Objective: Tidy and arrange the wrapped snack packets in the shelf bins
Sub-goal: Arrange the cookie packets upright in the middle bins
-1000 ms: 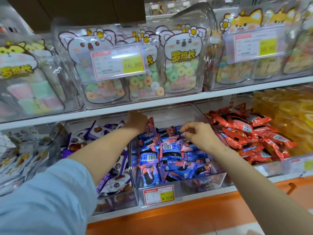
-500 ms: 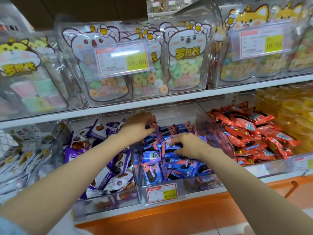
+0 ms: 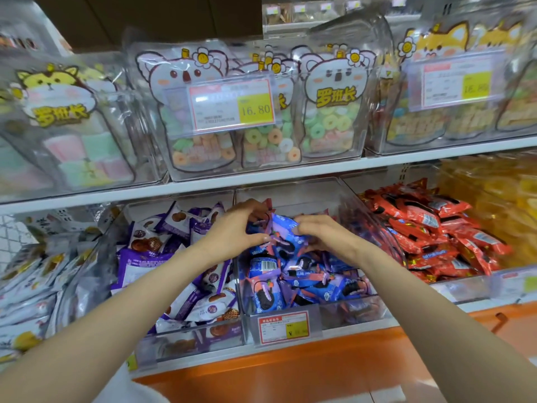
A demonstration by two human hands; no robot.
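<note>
A clear plastic bin (image 3: 357, 312) on the lower shelf holds several blue and pink wrapped snack packets (image 3: 293, 274). Both my hands are inside it, over the back of the pile. My left hand (image 3: 232, 228) pinches a bunch of blue packets (image 3: 282, 228) from the left, thumb below and fingers curled over the top. My right hand (image 3: 322, 231) grips the same bunch from the right with curled fingers. The bunch is lifted slightly above the pile. A red and yellow price tag (image 3: 283, 327) hangs on the bin's front.
Left of it a bin of purple and white packets (image 3: 171, 263); right of it a bin of red packets (image 3: 436, 228), then yellow packets (image 3: 494, 199). The upper shelf (image 3: 261, 175) carries clear bins of candy bags (image 3: 261, 117) overhanging my hands. An orange ledge (image 3: 290, 367) runs below.
My left hand came right from the bin's back left corner, my right hand rose from the pile, and both now meet on a bunch of blue packets.
</note>
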